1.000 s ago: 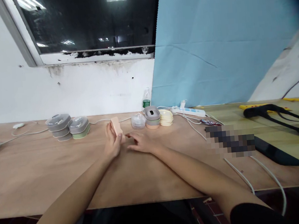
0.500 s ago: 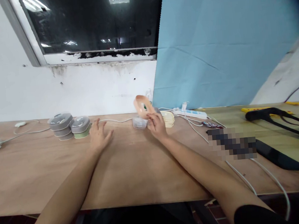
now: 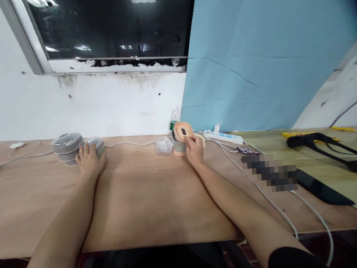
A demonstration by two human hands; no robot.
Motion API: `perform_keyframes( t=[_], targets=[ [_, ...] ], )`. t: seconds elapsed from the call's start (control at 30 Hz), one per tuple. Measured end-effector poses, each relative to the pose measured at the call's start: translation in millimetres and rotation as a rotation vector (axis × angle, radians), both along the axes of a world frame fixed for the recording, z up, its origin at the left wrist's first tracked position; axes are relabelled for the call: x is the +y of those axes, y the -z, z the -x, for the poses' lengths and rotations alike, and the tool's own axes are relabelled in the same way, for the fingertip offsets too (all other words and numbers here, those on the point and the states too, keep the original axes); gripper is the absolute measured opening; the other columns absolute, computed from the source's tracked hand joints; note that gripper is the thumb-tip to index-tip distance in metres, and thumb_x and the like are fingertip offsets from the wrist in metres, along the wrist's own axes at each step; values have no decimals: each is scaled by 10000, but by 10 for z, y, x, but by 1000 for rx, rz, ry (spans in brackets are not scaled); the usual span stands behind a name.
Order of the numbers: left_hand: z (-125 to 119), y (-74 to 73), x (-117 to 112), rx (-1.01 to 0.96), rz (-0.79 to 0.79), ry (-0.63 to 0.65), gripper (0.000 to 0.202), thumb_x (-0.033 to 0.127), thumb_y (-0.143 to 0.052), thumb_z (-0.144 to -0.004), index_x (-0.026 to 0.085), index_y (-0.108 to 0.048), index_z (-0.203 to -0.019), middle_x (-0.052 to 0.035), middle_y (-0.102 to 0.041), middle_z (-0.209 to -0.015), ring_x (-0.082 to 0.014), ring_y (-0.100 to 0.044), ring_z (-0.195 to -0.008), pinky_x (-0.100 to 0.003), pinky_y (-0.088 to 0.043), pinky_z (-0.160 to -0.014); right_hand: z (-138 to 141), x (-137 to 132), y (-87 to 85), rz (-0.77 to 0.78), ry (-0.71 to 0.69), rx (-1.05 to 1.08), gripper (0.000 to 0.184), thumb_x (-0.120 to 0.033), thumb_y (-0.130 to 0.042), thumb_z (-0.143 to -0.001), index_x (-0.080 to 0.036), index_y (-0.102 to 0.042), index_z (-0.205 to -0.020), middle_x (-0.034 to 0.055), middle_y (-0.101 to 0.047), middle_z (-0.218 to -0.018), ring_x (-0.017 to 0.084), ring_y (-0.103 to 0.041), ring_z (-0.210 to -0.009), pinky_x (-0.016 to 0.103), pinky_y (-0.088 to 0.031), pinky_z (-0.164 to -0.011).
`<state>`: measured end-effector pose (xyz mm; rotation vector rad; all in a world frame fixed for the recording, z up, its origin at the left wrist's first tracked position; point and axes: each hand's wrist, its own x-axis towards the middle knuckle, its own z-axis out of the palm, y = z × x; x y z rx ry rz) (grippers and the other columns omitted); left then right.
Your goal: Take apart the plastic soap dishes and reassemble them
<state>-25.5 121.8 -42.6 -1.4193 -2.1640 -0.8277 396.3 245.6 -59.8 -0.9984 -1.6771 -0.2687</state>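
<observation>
My right hand [image 3: 195, 150] pinches a peach-orange plastic lid [image 3: 182, 129] with a small dark oval in its middle. The lid tilts over a grey stack of containers [image 3: 179, 147]; whether it touches them is hard to tell. Just left of that stack sits a clear plastic piece [image 3: 164, 146]. Behind my right hand, the cream-coloured stack [image 3: 201, 138] is mostly hidden. Over on the left, my left hand [image 3: 89, 160] spreads its fingers against a small lidded grey container [image 3: 96, 143], covering much of its front. A larger grey lidded stack [image 3: 67, 147] stands beside it.
Behind the lid stands a clear bottle [image 3: 174, 119] with a green label. A white power strip [image 3: 224, 137] and white cables lie to the right. Farther right are a dark flat object [image 3: 323, 188] and a black frame [image 3: 326, 150]. A wall closes the back of the wooden table [image 3: 153, 203].
My left hand has moved left onto the small grey container. My right hand has brought the peach-orange lid down and right, over the grey stack, uncovering the bottle.
</observation>
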Motion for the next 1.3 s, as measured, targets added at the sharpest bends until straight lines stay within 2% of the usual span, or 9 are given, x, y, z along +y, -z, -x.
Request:
perform_keyframes(
  t=[0.2, 0.33, 0.5, 0.7, 0.83, 0.93, 1.07, 1.23, 1.3],
  targets=[
    [-81, -42, -38, 23, -85, 2, 549, 410, -554, -829, 153, -500, -1311, -189, -445, -1363, -392, -318, -1274, -551, -182, -1050, 102, 35, 20, 6, -18, -43, 355, -208, -414, -885, -241, -689, -1107, 103, -550, -1054, 248, -461, -1000, 428, -385, -928],
    [-86, -40, -43, -31, -114, -27, 489, 435, -601, -805, 175, -578, -1218, -175, -350, -1412, -388, -249, -1310, -543, -160, -1067, 113, 57, 26, -7, 9, -94, 375, -173, -400, -885, -234, -680, -1127, 98, -559, -1037, 237, -475, -976, 407, -390, -912],
    [11, 43, 3, -129, -129, -68, 635, 471, -689, -750, 187, -504, -1287, -173, -241, -1482, -371, -246, -1340, -536, -195, -1076, 100, 74, 51, -3, 50, -167, 375, -147, -412, -883, -231, -667, -1147, 97, -577, -1044, 226, -480, -934, 376, -397, -864],
    [116, 109, 61, -188, -192, -83, 619, 439, -734, -723, 178, -520, -1242, -171, -298, -1467, -358, -320, -1332, -537, -279, -1055, 116, -13, 39, -17, 124, -176, 314, -234, -459, -906, -239, -655, -1150, 108, -572, -1120, 250, -482, -982, 407, -373, -873],
    [98, 82, 63, -196, -244, -54, 595, 448, -753, -697, 204, -565, -1206, -141, -362, -1423, -362, -357, -1302, -558, -292, -1053, 153, -101, 18, -61, 69, -179, 280, -259, -485, -897, -202, -671, -1099, 130, -558, -1118, 264, -497, -1000, 431, -389, -887],
    [2, 46, 55, -183, -322, 72, 570, 463, -744, -699, 192, -591, -1177, -126, -414, -1356, -327, -399, -1267, -487, -340, -1059, 206, -172, 16, -92, -54, -228, 265, -241, -504, -878, -193, -672, -1079, 127, -567, -1072, 259, -521, -983, 436, -416, -893],
    [-280, 40, 44, -139, -336, 402, 524, 467, -720, -717, 188, -598, -1143, -109, -493, -1246, -267, -483, -1200, -410, -384, -1061, 342, -340, 18, -82, -274, -307, 291, -274, -512, -886, -203, -627, -1144, 119, -576, -1083, 241, -555, -991, 404, -463, -895],
    [-799, 54, -54, 23, -22, 893, 553, 507, -686, -719, 222, -588, -1183, -107, -507, -1268, -282, -516, -1184, -418, -438, -1026, 564, -628, -49, 31, -563, -529, 552, -495, -565, -857, -207, -485, -1321, 134, -558, -1207, 262, -545, -1098, 415, -471, -935],
    [-963, 50, -107, 67, 56, 1000, 598, 521, -667, -734, 209, -564, -1233, -128, -497, -1300, -299, -503, -1207, -430, -438, -1028, 624, -701, -85, 108, -627, -600, 710, -592, -592, -807, -198, -427, -1374, 146, -530, -1269, 280, -535, -1129, 430, -467, -944]
  ],
)
